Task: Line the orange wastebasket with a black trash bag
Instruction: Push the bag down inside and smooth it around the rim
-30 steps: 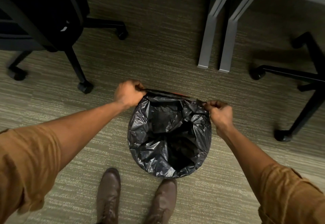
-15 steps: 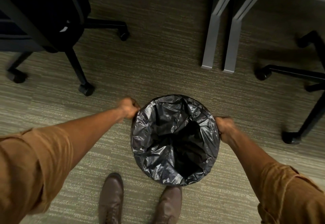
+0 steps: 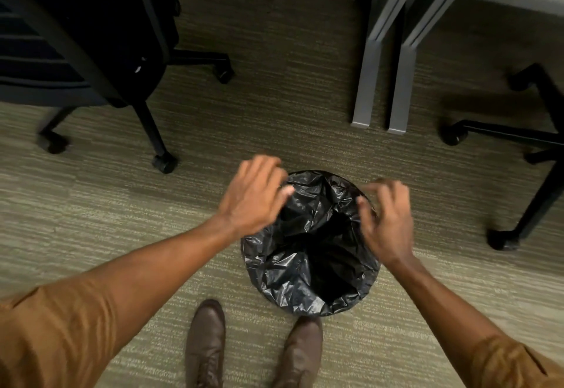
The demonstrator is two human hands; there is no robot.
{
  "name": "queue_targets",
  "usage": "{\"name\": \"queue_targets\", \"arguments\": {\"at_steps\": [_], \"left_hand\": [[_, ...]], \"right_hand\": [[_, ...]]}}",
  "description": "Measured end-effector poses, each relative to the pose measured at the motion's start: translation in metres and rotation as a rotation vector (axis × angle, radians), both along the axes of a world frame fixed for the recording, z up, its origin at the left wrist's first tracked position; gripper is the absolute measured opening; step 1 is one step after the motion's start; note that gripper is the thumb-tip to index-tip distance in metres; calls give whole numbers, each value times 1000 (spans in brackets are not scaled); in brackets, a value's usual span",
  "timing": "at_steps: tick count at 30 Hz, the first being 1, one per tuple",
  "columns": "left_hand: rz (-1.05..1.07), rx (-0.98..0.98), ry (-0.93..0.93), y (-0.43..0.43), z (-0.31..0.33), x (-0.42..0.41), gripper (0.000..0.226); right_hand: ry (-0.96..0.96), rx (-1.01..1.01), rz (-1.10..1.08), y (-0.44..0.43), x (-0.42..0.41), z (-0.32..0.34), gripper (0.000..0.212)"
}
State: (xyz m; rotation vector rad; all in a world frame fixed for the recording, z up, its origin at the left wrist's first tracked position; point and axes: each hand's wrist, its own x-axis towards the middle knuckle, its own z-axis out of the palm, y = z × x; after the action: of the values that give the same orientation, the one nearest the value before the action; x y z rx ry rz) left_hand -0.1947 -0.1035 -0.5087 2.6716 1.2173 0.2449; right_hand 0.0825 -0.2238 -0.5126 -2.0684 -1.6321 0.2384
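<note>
A crinkled black trash bag (image 3: 308,262) covers the round wastebasket on the carpet in front of my feet; its rim is folded over the basket's edge, so no orange shows. The bag's mouth gapes open, dark inside. My left hand (image 3: 253,198) hovers over the bag's left rim with fingers spread, holding nothing. My right hand (image 3: 387,220) hangs over the right rim, fingers loosely curled and apart, slightly blurred, also holding nothing.
A black office chair (image 3: 91,52) on casters stands at the back left. Grey desk legs (image 3: 381,61) rise behind the basket. Another chair base (image 3: 518,143) spreads at the right. My brown shoes (image 3: 207,342) stand just in front of the basket.
Both hands let go of the bag's edge, which they had pulled down over the rim, and lifted above the basket with fingers spread.
</note>
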Motion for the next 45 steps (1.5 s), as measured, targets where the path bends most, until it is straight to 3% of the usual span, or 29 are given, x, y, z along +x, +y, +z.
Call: {"name": "queue_targets", "arguments": {"at_steps": [4, 8, 11, 16, 18, 20, 23, 25, 28, 30, 35, 39, 45], "left_hand": [[-525, -30, 271, -51, 5, 28, 52], [-699, -272, 795, -74, -8, 33, 82], [-694, -372, 1012, -78, -24, 27, 104], [-618, -474, 1206, -79, -38, 26, 137], [-582, -519, 1276, -76, -39, 26, 147], [-567, -539, 1302, -72, -37, 28, 152], [-585, -553, 1282, -68, -30, 32, 148], [-586, -558, 1228, -65, -24, 35, 140], [-561, -538, 1004, -65, -14, 42, 103], [-556, -467, 846, -63, -10, 49, 71], [-728, -196, 884, -55, -15, 61, 63], [-685, -58, 990, -33, -32, 60, 57], [-653, -47, 1033, -23, -50, 50, 66]], "right_hand": [[-223, -123, 545, -4, -37, 7, 20], [-432, -395, 901, -4, -54, -4, 24], [-539, -540, 962, 0, -55, -18, 32], [-844, -965, 886, 13, -46, -47, 77], [-941, -1058, 890, 15, -42, -54, 77], [-935, -1051, 901, 17, -42, -57, 77], [-740, -940, 851, 21, -54, -45, 80], [-583, -843, 798, 21, -66, -32, 64], [-406, -668, 621, 10, -85, -13, 38], [-346, -639, 485, -5, -97, -5, 36], [-354, -907, 367, -38, -107, -18, 62], [-407, -1114, 442, -50, -102, -39, 90], [-487, -1326, 546, -51, -89, -55, 100]]}}
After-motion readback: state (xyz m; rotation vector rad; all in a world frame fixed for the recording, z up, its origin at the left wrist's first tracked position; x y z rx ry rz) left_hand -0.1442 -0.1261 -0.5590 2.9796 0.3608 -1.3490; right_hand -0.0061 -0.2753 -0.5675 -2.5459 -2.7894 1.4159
